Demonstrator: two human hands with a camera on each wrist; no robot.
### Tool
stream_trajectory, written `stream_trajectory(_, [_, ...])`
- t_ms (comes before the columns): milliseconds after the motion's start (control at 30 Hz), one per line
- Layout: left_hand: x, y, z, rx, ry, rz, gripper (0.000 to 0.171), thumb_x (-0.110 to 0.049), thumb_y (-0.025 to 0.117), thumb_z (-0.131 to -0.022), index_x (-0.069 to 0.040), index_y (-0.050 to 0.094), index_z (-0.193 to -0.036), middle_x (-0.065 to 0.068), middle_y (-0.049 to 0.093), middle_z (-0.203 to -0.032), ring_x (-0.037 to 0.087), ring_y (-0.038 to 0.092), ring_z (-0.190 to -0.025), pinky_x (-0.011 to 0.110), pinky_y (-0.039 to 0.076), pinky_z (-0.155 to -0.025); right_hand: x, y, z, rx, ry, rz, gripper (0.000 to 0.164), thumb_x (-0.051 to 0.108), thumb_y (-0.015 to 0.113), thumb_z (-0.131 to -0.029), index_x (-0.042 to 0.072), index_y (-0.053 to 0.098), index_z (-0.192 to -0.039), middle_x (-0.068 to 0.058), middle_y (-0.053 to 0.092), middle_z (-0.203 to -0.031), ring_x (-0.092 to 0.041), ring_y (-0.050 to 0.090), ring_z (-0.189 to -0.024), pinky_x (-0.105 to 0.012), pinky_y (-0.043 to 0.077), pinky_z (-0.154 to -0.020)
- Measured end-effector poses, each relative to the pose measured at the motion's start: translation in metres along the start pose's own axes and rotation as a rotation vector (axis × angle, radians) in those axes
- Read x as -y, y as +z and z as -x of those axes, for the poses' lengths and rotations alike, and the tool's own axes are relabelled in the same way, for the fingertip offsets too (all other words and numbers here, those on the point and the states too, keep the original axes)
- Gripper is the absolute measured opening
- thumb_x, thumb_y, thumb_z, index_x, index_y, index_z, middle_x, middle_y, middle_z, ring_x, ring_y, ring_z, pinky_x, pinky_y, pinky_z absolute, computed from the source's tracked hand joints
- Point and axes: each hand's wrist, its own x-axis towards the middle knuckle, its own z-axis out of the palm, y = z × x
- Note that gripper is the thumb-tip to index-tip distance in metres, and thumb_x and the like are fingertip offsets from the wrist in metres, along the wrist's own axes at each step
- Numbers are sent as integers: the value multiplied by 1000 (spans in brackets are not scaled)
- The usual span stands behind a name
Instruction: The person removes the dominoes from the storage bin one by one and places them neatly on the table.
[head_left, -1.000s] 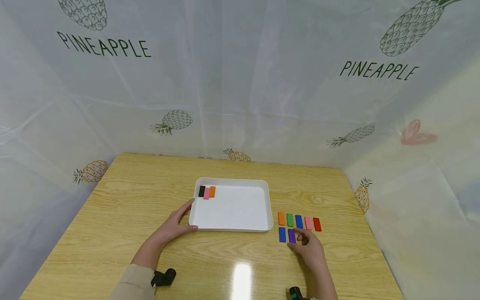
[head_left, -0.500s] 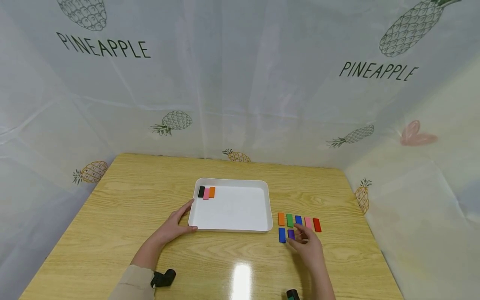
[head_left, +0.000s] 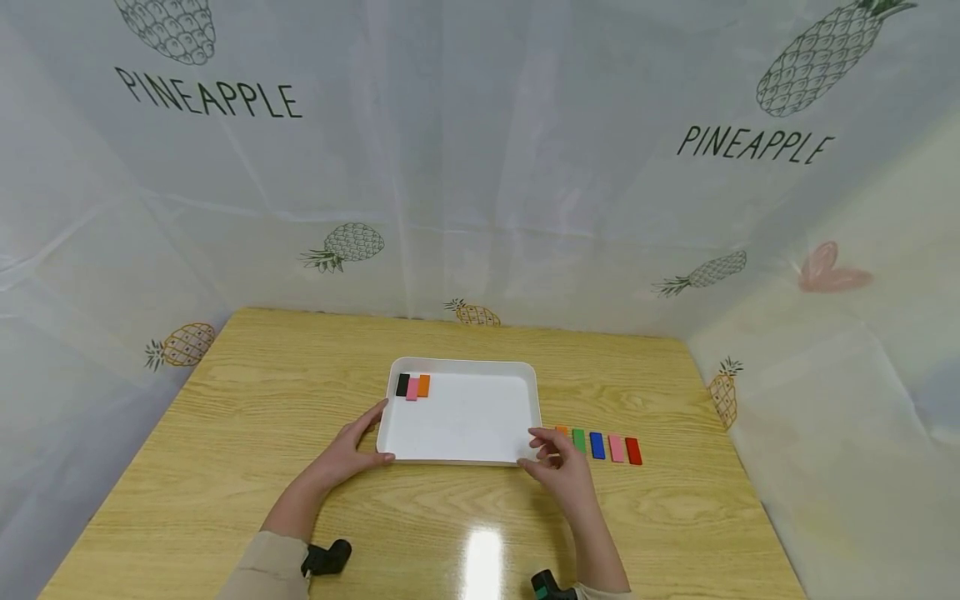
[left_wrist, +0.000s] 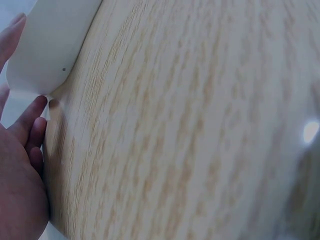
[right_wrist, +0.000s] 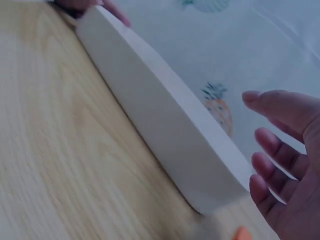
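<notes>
A white rectangular tray (head_left: 465, 421) lies on the wooden table. My left hand (head_left: 341, 457) holds its left side, with fingers at the side wall and thumb at the front-left corner. Inside the far left corner lie black (head_left: 403, 385), pink (head_left: 412, 389) and orange (head_left: 423, 386) tiles. At the tray's front right corner is my right hand (head_left: 562, 475), thumb and index finger apart. Neither the head view nor the right wrist view shows a tile between those fingers; the other fingers are loosely bent. The near blue and purple tiles are out of sight around the right hand.
Right of the tray, a row holds green (head_left: 578, 441), blue (head_left: 597, 446), pink (head_left: 616, 448) and red (head_left: 633, 451) tiles, plus an orange tile (head_left: 561, 430) partly covered by my right hand. A pineapple-printed sheet (head_left: 480, 250) hangs behind the table.
My right hand has moved left from above the purple tile to the tray's front right corner. The near blue and purple tiles are no longer visible. My left hand has stayed on the tray.
</notes>
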Motion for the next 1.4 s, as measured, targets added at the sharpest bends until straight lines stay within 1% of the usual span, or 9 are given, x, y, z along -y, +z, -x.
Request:
stream_trajectory(233, [2, 0, 0, -6, -7, 21, 96, -27, 83, -79, -20, 26, -156, 17, 35, -152, 40, 24, -139, 64, 16, -109, 8, 37, -1, 87, -107, -44, 41, 3, 82, -77, 0, 67, -115, -15, 62, -98, -28, 55, -85, -25, 46, -70])
stream_trajectory(433, [4, -1, 1, -9, 20, 15, 96, -26, 83, -79, -16, 26, -156, 19, 35, -151, 40, 28, -138, 64, 19, -108, 32, 59, -7, 169, -120, -47, 38, 0, 78, -80, -3, 66, -116, -24, 62, -101, -37, 55, -86, -27, 46, -72])
stream_trajectory(567, [4, -1, 2, -3, 33, 20, 96, -27, 82, -80, -15, 25, -156, 21, 34, -152, 42, 27, -138, 65, 19, -108, 41, 72, -13, 188, -119, -67, 36, -2, 77, -80, -4, 66, -114, -27, 62, -101, -43, 54, -87, -29, 45, -71])
stream_trajectory(733, [4, -1, 2, -2, 17, 37, 95, -26, 82, -80, -18, 26, -156, 18, 34, -152, 40, 27, -139, 63, 19, -109, 28, 94, -30, 196, -117, -37, 38, 3, 79, -80, 0, 67, -116, -19, 65, -100, -30, 56, -84, -27, 44, -71])
stream_trajectory(833, [4, -1, 2, -3, 0, 31, 95, -28, 82, -80, -19, 26, -156, 16, 34, -153, 40, 25, -140, 64, 17, -109, 26, 103, -38, 215, -115, -26, 38, 8, 80, -80, 1, 68, -116, -15, 66, -100, -21, 55, -82, -25, 44, -71])
stream_trajectory(933, [1, 0, 2, -8, -15, 6, 96, -32, 82, -79, -20, 27, -156, 15, 35, -153, 40, 24, -139, 66, 16, -108, 27, 110, -44, 230, -108, -22, 37, 9, 80, -80, 2, 68, -115, -13, 66, -98, -16, 54, -81, -24, 44, -71])
stream_trajectory(1167, [-1, 0, 1, -8, -33, 9, 97, -33, 83, -78, -22, 27, -156, 15, 36, -152, 40, 24, -139, 66, 15, -108, 31, 123, -59, 252, -86, -12, 35, 8, 80, -80, 3, 69, -113, -11, 65, -96, -15, 54, -77, -24, 46, -70])
stream_trajectory(1233, [-1, 0, 1, -8, -30, 9, 97, -33, 83, -78, -22, 27, -156, 15, 36, -152, 40, 25, -139, 66, 16, -108, 35, 127, -64, 265, -75, -29, 35, 5, 79, -80, 0, 68, -114, -15, 65, -98, -18, 55, -78, -24, 46, -68])
stream_trajectory(1400, [0, 0, 0, -12, -24, 1, 97, -34, 83, -78, -22, 27, -156, 15, 38, -151, 40, 27, -138, 66, 16, -108, 34, 138, -78, 255, -60, -60, 36, 2, 79, -80, -3, 67, -114, -16, 66, -97, -18, 54, -77, -21, 45, -63])
